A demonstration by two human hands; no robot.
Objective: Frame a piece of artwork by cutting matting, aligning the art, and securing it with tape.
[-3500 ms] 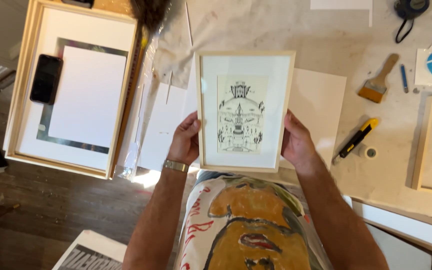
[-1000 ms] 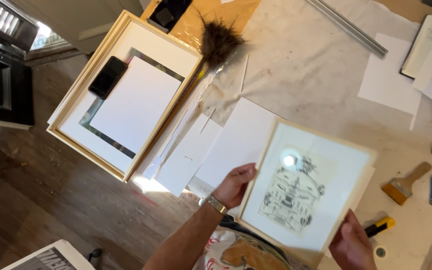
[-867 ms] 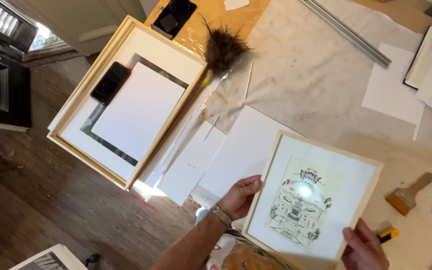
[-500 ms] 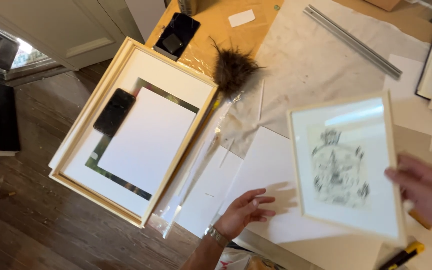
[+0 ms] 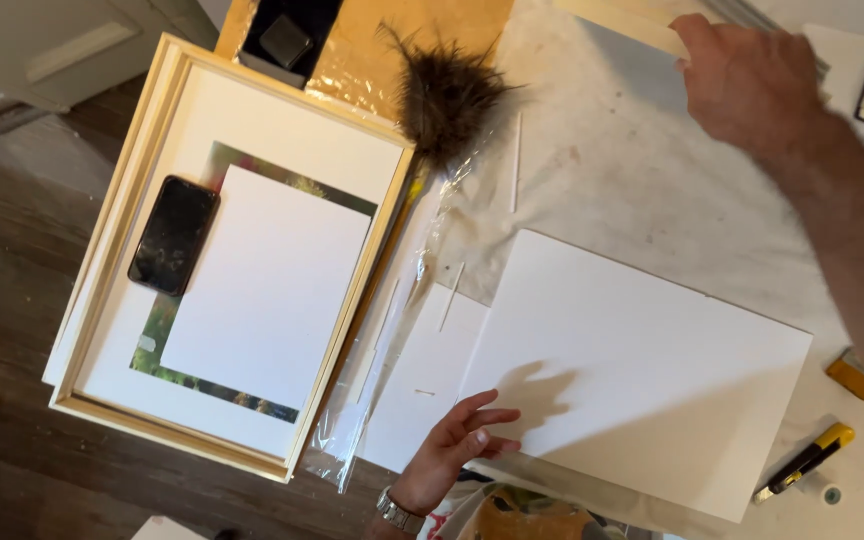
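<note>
your hands have split apart since a moment ago: both were on the small frame, and now only the right hand (image 5: 752,85) has it, carried up to the far top edge of the table (image 5: 632,190). only a pale wooden strip of that frame (image 5: 632,25) shows past your fingers, so the print and glass are out of view. the right hand is closed over the frame's edge, fingers curled down on it, though how firm the hold is you cannot tell from here.

largest on the table is the big frame (image 5: 102,300) at the left, lying flat and hanging partly over the floor. it holds a mat, a green picture, and a white sheet (image 5: 262,290) on top, with a dark phone (image 5: 174,235) resting beside that sheet. it has not shifted.

next is the white board (image 5: 642,390) in front of you, now fully bare where the small frame was held above it half a second ago. your left hand (image 5: 457,445) lies at its near left corner, fingers spread and loose, gripping nothing, tips touching or just over the board edge.

a strip of clear plastic wrap (image 5: 382,340) runs between the big frame and the board. a feather duster (image 5: 447,95) lies near the top, well apart from both hands. smallest, at the right edge: a yellow knife (image 5: 807,460) and a brush end (image 5: 850,372).

so the frame is off the work spot and the board is free.
</note>
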